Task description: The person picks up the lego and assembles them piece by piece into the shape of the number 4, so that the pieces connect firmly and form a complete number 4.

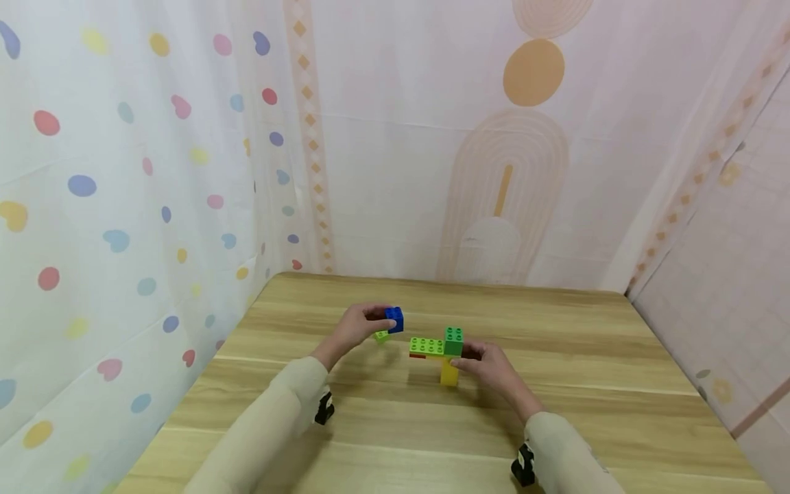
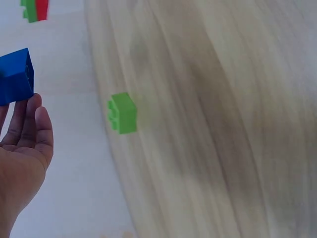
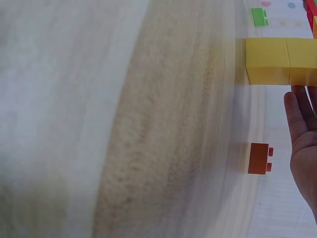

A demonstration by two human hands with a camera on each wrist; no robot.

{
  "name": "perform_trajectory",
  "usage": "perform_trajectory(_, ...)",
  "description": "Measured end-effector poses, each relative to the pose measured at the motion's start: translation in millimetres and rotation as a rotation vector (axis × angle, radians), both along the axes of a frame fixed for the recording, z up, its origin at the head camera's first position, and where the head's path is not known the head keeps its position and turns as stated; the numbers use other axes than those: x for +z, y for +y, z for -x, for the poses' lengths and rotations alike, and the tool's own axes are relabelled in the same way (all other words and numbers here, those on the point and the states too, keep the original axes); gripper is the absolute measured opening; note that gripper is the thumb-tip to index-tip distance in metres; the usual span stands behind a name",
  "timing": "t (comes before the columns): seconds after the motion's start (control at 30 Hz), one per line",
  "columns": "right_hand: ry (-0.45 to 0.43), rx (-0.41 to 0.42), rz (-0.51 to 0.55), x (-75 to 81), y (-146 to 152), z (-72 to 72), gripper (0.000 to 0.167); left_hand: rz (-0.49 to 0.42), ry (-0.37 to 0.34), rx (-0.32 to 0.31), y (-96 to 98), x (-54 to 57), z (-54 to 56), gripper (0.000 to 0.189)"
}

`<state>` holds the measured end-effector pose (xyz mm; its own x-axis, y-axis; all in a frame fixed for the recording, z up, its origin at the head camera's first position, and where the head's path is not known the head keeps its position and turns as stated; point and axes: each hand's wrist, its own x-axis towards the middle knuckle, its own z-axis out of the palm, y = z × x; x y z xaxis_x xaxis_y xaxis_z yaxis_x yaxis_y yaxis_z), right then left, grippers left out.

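My left hand (image 1: 356, 325) pinches a blue toy building block (image 1: 395, 320) above the table, with the thumb on its near side. A small lime green block (image 2: 124, 113) lies on the table under that hand. Right of it stands a block structure: a column of yellow blocks (image 1: 449, 372), a long lime block (image 1: 426, 346) reaching out to the left, and a green block (image 1: 453, 342) at the top. Beneath the long block's left end shows a red block (image 1: 417, 356). My right hand (image 1: 494, 367) grips the structure's upper right side; its other fingertips are hidden in the head view.
An orange-red block (image 3: 258, 158) stands on the table near the right hand, out of sight in the head view. The wooden table (image 1: 395, 439) ends at patterned curtains (image 1: 395, 206) at the back and left. Both forearms wear pale sleeves with black wrist devices.
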<state>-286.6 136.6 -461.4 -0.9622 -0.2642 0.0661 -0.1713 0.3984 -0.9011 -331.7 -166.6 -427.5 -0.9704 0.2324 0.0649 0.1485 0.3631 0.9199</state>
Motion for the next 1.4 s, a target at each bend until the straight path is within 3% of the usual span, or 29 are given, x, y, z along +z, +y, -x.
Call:
perform_trajectory(0.23,-0.01,0.005,0.008,3.9,1,-0.5,0.034,-0.086,-0.024,-0.075,2.5,22.1,-10.5,0.044)
perform_trajectory(0.5,-0.006,0.008,0.012,4.6,1,-0.8,0.033,-0.037,0.012,-0.185,14.5,33.9,-18.7,0.043)
perform_trajectory(0.8,-0.012,-0.007,-0.009,0.6,3,0.8,0.032,-0.016,0.041,-0.225,21.6,31.4,-19.9,0.036)
perform_trajectory(1.03,-0.012,0.003,0.004,-1.5,4,0.1,0.035,-0.028,0.039,-0.256,24.0,23.3,-19.0,0.032)
perform_trajectory(1.33,-0.003,0.003,0.003,-2.5,1,-0.1,0.033,0.019,0.007,-0.229,26.0,16.6,-21.8,0.037)
perform_trajectory(1.4,0.001,0.007,0.01,-2.1,0,-0.4,0.033,0.022,0.001,-0.222,26.6,20.0,-25.5,0.037)
